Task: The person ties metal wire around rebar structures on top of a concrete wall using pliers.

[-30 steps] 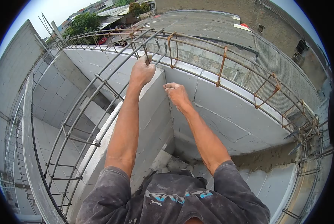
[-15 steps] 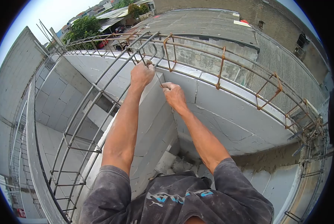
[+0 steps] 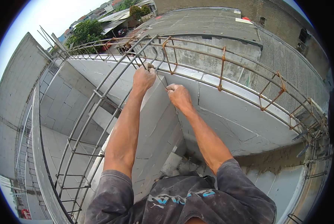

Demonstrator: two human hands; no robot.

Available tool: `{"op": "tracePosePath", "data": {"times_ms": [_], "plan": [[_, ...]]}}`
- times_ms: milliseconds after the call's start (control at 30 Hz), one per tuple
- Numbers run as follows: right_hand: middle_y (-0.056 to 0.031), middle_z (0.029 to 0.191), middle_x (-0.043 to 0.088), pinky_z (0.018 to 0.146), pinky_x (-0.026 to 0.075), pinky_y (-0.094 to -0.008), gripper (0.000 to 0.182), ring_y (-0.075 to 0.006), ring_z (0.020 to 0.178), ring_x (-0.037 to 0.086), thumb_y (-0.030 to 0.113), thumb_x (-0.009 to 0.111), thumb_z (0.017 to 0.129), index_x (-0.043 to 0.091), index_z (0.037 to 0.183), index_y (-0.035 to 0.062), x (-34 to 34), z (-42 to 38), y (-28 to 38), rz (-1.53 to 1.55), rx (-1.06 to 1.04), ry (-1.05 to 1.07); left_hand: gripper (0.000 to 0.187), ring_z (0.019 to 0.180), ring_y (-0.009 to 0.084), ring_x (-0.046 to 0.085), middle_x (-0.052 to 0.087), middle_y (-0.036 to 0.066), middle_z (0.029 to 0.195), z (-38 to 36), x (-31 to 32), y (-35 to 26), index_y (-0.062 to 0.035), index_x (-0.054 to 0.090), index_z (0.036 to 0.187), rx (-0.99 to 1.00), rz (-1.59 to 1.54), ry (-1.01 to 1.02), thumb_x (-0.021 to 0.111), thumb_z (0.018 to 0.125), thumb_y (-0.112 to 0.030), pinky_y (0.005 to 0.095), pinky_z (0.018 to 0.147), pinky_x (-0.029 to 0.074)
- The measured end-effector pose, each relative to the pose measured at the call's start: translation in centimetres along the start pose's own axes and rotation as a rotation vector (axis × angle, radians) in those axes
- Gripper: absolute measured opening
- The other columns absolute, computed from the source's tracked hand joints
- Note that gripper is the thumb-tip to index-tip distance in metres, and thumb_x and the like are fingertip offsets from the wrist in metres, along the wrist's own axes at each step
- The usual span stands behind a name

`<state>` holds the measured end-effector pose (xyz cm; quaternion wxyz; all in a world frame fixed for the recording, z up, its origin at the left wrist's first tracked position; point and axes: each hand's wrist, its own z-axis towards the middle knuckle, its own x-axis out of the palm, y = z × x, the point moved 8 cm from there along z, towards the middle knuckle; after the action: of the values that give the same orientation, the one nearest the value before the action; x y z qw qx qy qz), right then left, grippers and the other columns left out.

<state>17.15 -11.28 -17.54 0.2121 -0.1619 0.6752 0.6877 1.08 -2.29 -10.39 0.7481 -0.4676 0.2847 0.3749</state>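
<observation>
My left hand [image 3: 144, 77] is closed up against the corner where two steel bar cages meet, at the bent ends of the grey rebar cage [image 3: 106, 80]. Its fingers appear to pinch a thin tie wire at the bars, though the fingers partly hide it. Lower and to the right, my right hand [image 3: 180, 95] is closed too, its thumb and forefinger pressed together on the wire's other part. Just beyond both hands runs the rustier rebar cage [image 3: 222, 71], lying along the top of the white block wall [image 3: 226, 121].
A second block wall [image 3: 157, 108] joins the first in a corner below my hands. To the left stands a long board edge [image 3: 38, 149]. A corrugated roof [image 3: 275, 59] lies beyond the wall, and rubble [image 3: 178, 164] sits far down in the corner.
The view has shifted slightly. My right hand has moved a little right and down, while my left hand stays at the same bar joint. Both remain closed.
</observation>
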Motion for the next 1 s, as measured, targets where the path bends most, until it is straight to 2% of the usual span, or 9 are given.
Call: {"op": "tracePosePath", "data": {"times_ms": [33,133,533,633,733,833,933,1000], "plan": [[-0.0185,0.104,0.073,0.090,0.053,-0.0461,0.030,-0.0379,0.101,0.068,0.017,0.054,0.088,0.074,0.110,0.0117,0.0,-0.3,-0.3,-0.008,0.010,0.018,0.025,0.071,0.0234,0.072,0.072,0.013,0.077,-0.1,-0.1,-0.1,-0.0031,0.067,0.103,-0.011,0.005,-0.001,0.052,0.090,-0.020,0.0365,0.071,0.055],[-0.0182,0.104,0.073,0.090,0.053,-0.0462,0.030,-0.0377,0.101,0.068,0.017,0.053,0.089,0.074,0.110,0.0129,0.2,0.3,-1.0,-0.025,-0.032,-0.053,0.019,0.089,0.0399,0.069,0.071,0.022,0.090,-0.3,-0.2,0.0,-0.0064,0.066,0.096,-0.100,-0.102,0.006,0.054,0.088,-0.020,0.0463,0.082,0.053],[-0.0153,0.106,0.073,0.093,0.052,-0.0439,0.029,-0.0366,0.103,0.068,0.021,0.056,0.089,0.075,0.111,0.0163,-0.9,1.3,0.6,-0.136,-0.120,-0.069,0.021,0.088,0.0391,0.069,0.071,0.021,0.089,-0.5,-0.5,-0.3,-0.0060,0.067,0.096,-0.092,-0.065,-0.015,0.054,0.086,-0.019,0.0458,0.082,0.053],[-0.0163,0.105,0.073,0.092,0.053,-0.0427,0.028,-0.0359,0.102,0.069,0.021,0.057,0.088,0.076,0.107,0.0160,-1.8,1.8,-0.1,0.064,0.025,-0.005,0.023,0.089,0.0384,0.069,0.072,0.021,0.090,-0.4,-0.2,0.0,-0.0066,0.070,0.097,-0.101,-0.097,0.006,0.054,0.086,-0.019,0.0449,0.083,0.053],[-0.0176,0.104,0.073,0.090,0.053,-0.0423,0.027,-0.0364,0.101,0.069,0.019,0.056,0.087,0.078,0.104,0.0159,-1.9,1.7,-0.8,0.066,0.082,-0.006,0.026,0.089,0.0377,0.070,0.072,0.021,0.092,-0.2,0.2,0.1,-0.0072,0.072,0.100,-0.116,-0.106,0.063,0.054,0.086,-0.020,0.0439,0.083,0.054],[-0.0192,0.104,0.073,0.091,0.053,-0.0438,0.029,-0.0373,0.101,0.069,0.016,0.056,0.087,0.077,0.107,0.0164,-2.9,0.8,0.5,-0.131,0.055,-0.064,0.027,0.090,0.0370,0.070,0.072,0.020,0.092,-0.4,0.0,-0.2,-0.0070,0.073,0.101,-0.087,-0.124,0.073,0.055,0.086,-0.020,0.0428,0.084,0.054],[-0.0192,0.105,0.073,0.092,0.053,-0.0455,0.032,-0.0381,0.101,0.069,0.014,0.055,0.086,0.076,0.110,0.0170,-2.1,1.0,1.7,-0.273,-0.135,-0.095,0.026,0.089,0.0371,0.070,0.072,0.021,0.090,-0.3,-0.2,-0.3,-0.0064,0.073,0.099,-0.083,-0.122,0.007,0.056,0.085,-0.021,0.0428,0.083,0.054],[-0.0194,0.105,0.072,0.093,0.053,-0.0464,0.034,-0.0382,0.102,0.068,0.013,0.054,0.086,0.074,0.113,0.0168,-2.4,1.0,1.5,-0.260,-0.119,-0.114,0.026,0.089,0.0371,0.070,0.072,0.021,0.090,-0.5,-0.7,-0.7,-0.0060,0.073,0.099,-0.087,-0.068,-0.031,0.057,0.085,-0.021,0.0428,0.082,0.054]]}}
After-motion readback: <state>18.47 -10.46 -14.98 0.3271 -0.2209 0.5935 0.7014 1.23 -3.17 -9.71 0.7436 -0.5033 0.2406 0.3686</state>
